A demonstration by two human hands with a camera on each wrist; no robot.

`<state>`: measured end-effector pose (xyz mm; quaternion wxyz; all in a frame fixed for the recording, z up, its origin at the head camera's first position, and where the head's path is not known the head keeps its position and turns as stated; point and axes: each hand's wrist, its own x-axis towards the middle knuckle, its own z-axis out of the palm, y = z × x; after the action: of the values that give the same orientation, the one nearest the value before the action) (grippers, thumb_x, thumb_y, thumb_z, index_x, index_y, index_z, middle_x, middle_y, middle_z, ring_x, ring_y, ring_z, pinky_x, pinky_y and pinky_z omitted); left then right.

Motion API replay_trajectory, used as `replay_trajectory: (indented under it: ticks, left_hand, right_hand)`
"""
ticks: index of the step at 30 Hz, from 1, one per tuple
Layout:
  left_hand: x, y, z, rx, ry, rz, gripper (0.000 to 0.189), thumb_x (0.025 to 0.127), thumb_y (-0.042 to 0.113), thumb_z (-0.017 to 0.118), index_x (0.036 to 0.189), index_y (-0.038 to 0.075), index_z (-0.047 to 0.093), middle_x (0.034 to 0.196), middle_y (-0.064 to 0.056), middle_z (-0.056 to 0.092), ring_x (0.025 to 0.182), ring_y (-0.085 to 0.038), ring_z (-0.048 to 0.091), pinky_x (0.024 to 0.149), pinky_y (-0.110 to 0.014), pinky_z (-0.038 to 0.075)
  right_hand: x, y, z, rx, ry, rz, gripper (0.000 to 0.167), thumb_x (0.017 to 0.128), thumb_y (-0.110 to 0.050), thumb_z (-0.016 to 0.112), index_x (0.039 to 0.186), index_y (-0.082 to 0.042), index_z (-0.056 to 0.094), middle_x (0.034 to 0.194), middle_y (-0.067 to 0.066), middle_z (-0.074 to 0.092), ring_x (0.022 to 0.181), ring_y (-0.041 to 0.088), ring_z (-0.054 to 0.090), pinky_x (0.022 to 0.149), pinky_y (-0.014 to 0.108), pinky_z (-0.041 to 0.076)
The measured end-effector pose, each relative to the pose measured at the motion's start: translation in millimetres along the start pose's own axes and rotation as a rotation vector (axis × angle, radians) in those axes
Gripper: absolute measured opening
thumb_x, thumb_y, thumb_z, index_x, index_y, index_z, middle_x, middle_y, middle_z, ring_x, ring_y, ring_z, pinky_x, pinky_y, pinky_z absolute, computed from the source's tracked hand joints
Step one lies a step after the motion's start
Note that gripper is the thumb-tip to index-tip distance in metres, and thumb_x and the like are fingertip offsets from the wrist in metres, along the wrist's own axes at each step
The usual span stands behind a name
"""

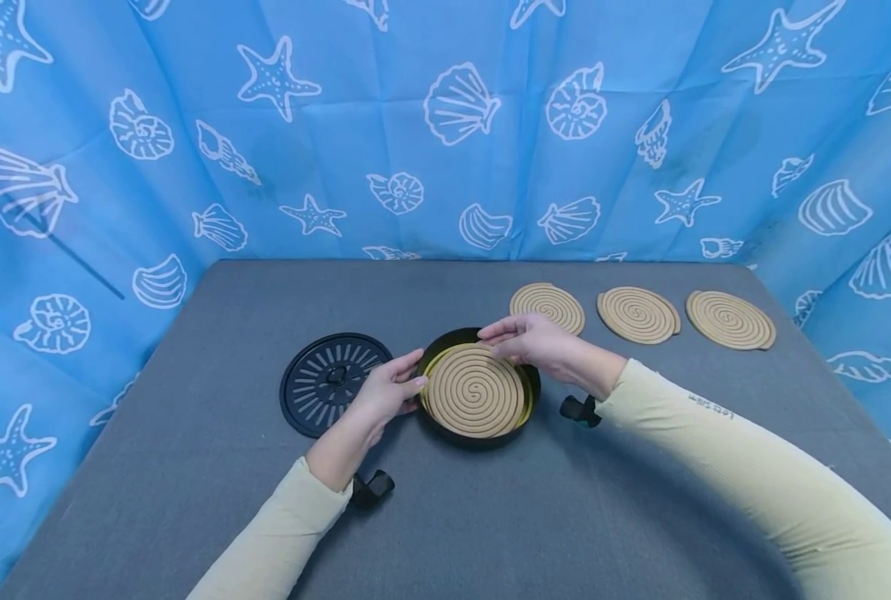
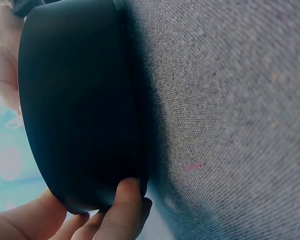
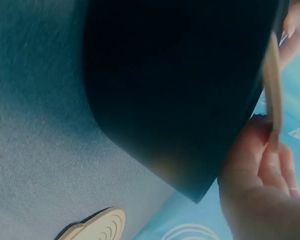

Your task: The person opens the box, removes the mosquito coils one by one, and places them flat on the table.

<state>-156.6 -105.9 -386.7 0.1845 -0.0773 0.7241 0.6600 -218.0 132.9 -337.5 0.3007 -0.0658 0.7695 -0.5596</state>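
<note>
A tan spiral mosquito coil lies tilted over the mouth of a round black tin with a yellow lining inside. My right hand pinches the coil's far right edge; the right wrist view shows that edge of the coil between thumb and fingers, just above the tin's rim. On the tin's left side, my left hand grips the wall, its fingers curled round the lower edge in the left wrist view. What lies beneath the coil is mostly hidden.
Left of the tin lies a black slotted lid with a small raised piece in its middle. Three more mosquito coils, the left one, middle one and right one, lie at the back right of the grey tabletop. A blue shell-print curtain hangs behind.
</note>
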Motion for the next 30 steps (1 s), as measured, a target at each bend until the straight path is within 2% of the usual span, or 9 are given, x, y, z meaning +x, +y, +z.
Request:
replay_trajectory:
  ticks: [4, 8, 12, 16, 21, 30]
  left_hand:
    - [-0.1, 0.5, 0.0, -0.001, -0.006, -0.004, 0.050, 0.101, 0.007, 0.050, 0.149, 0.013, 0.039, 0.152, -0.012, 0.037, 0.133, -0.030, 0.043, 0.102, -0.047, 0.045]
    - [-0.7, 1.3, 0.0, -0.004, -0.007, -0.006, 0.050, 0.101, 0.007, 0.050, 0.149, 0.013, 0.039, 0.152, -0.012, 0.038, 0.133, -0.030, 0.043, 0.102, -0.047, 0.045]
    - [-1.1, 1.5, -0.3, -0.010, -0.008, -0.004, 0.050, 0.101, 0.007, 0.050, 0.149, 0.012, 0.039, 0.152, -0.012, 0.038, 0.133, -0.030, 0.043, 0.102, -0.047, 0.045]
    - [-1.0, 1.3, -0.7, -0.011, -0.004, -0.003, 0.050, 0.101, 0.007, 0.050, 0.149, 0.012, 0.039, 0.152, -0.012, 0.038, 0.133, -0.030, 0.043, 0.102, -0.047, 0.045]
    - [-0.6, 0.3, -0.7, -0.008, 0.001, 0.002, 0.049, 0.101, 0.008, 0.051, 0.149, 0.013, 0.040, 0.151, -0.011, 0.040, 0.133, -0.029, 0.044, 0.102, -0.047, 0.045]
    - [-0.3, 0.3, -1.1, -0.005, -0.012, 0.003, 0.050, 0.101, 0.008, 0.051, 0.149, 0.013, 0.040, 0.151, -0.012, 0.039, 0.133, -0.030, 0.044, 0.102, -0.047, 0.045]
  right_hand:
    - [-0.6, 2.7, 0.4, -0.030, 0.021, -0.028, 0.038, 0.094, -0.003, 0.058, 0.131, 0.006, 0.054, 0.126, 0.018, 0.061, 0.097, 0.015, 0.059, 0.080, 0.031, 0.045]
    - [-2.8, 6.1, 1.7, -0.033, 0.017, -0.041, 0.036, 0.095, -0.003, 0.059, 0.130, 0.004, 0.056, 0.132, 0.017, 0.059, 0.106, 0.016, 0.058, 0.083, 0.031, 0.046]
    - [-4.2, 8.2, 1.7, 0.046, -0.026, -0.053, 0.044, 0.096, -0.001, 0.055, 0.138, 0.005, 0.047, 0.139, 0.017, 0.052, 0.116, 0.017, 0.058, 0.089, 0.031, 0.048]
    - [-4.4, 9.8, 0.4, 0.164, -0.074, -0.067, 0.052, 0.095, 0.005, 0.053, 0.144, 0.008, 0.037, 0.142, 0.020, 0.047, 0.108, 0.011, 0.063, 0.089, 0.030, 0.052]
    - [-4.6, 12.2, -0.2, 0.259, -0.135, -0.089, 0.055, 0.093, 0.009, 0.051, 0.146, 0.007, 0.035, 0.142, 0.021, 0.045, 0.103, 0.012, 0.065, 0.088, 0.033, 0.055]
    - [-9.6, 16.3, -2.6, 0.263, -0.175, -0.127, 0.061, 0.093, 0.013, 0.050, 0.149, 0.008, 0.027, 0.145, 0.023, 0.040, 0.105, 0.011, 0.064, 0.089, 0.031, 0.054]
